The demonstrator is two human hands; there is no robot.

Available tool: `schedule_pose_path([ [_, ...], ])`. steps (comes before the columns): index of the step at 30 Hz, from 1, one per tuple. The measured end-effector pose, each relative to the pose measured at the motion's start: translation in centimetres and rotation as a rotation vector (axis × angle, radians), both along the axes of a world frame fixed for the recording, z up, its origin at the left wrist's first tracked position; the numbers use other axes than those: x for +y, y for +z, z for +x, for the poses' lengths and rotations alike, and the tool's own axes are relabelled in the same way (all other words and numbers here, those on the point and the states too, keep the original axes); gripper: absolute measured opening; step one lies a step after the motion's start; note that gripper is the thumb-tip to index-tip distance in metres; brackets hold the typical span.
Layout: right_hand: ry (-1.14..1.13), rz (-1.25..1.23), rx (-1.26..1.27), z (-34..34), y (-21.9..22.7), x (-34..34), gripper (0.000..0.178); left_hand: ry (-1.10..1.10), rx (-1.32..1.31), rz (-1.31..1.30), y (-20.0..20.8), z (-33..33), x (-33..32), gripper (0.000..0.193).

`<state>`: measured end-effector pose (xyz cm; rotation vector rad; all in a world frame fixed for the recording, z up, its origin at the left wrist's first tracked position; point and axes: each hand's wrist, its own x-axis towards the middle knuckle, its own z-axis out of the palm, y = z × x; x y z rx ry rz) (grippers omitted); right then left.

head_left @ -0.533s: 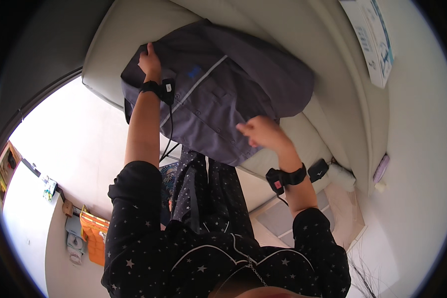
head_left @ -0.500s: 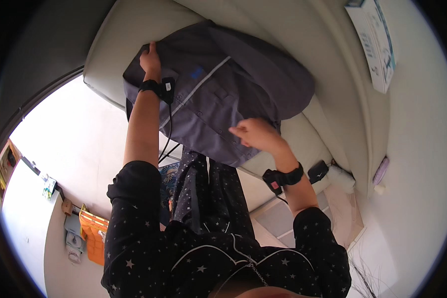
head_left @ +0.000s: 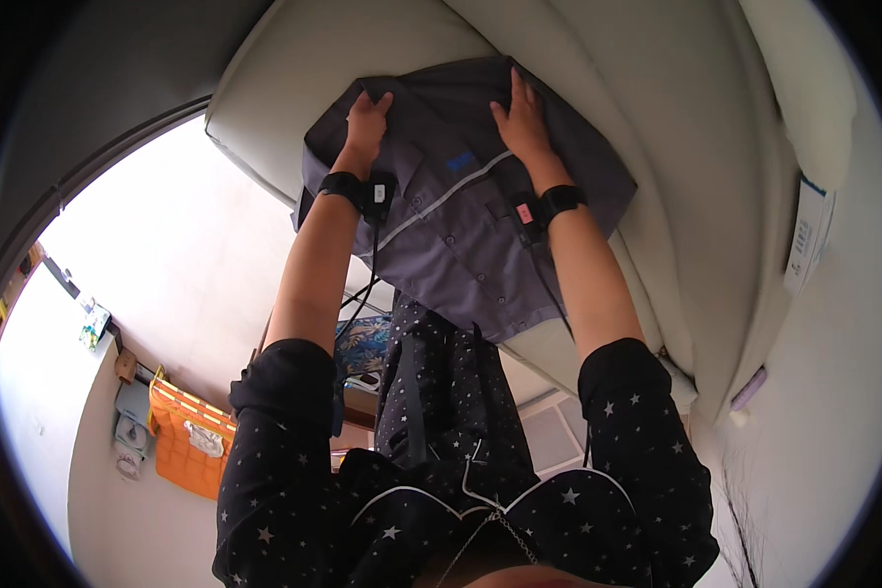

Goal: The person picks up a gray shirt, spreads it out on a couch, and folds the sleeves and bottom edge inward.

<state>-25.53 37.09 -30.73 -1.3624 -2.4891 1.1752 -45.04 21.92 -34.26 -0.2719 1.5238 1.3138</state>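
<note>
A dark grey button-up shirt (head_left: 451, 211) lies spread on a beige sofa, its front up, with a pale stripe across the chest and a small blue mark above it. At its upper left edge, my left hand (head_left: 366, 127) is closed on the fabric, thumb pointing up. My right hand (head_left: 525, 122) rests flat near the shirt's top right, fingers stretched toward the far edge and thumb apart. Both wrists wear black straps with small boxes and cables. The shirt's lower edge overhangs the sofa's front.
The beige sofa (head_left: 598, 59) curves around behind and to the right of the shirt. A white box (head_left: 810, 235) stands at the far right. An orange cloth hanging (head_left: 181, 441) is at the lower left. My legs, in star-patterned trousers (head_left: 451, 392), are below the shirt.
My right hand has moved up from the shirt's lower right to its top edge, and its fingers have straightened. The shirt's right side now reaches less far out. The view has shifted.
</note>
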Motion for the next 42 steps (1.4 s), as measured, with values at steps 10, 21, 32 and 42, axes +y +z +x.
schedule_pose_path([
  [10,0.595,0.247,-0.079,-3.0,0.5,-2.4,0.056,-0.955,1.579,-0.411,5.4,4.6,-0.3,0.058],
  [21,0.449,0.221,-0.156,-2.1,-2.8,0.5,0.075,-1.345,1.591,-0.211,3.0,3.5,-1.7,0.066],
  [32,0.358,0.088,-0.17,-0.9,-1.3,-1.7,0.063,-1.006,1.67,-0.409,0.2,-1.1,4.8,0.023],
  [42,0.298,0.026,-0.029,2.2,-1.9,1.5,0.056,-1.016,1.909,-0.401,0.2,2.0,5.3,0.027],
])
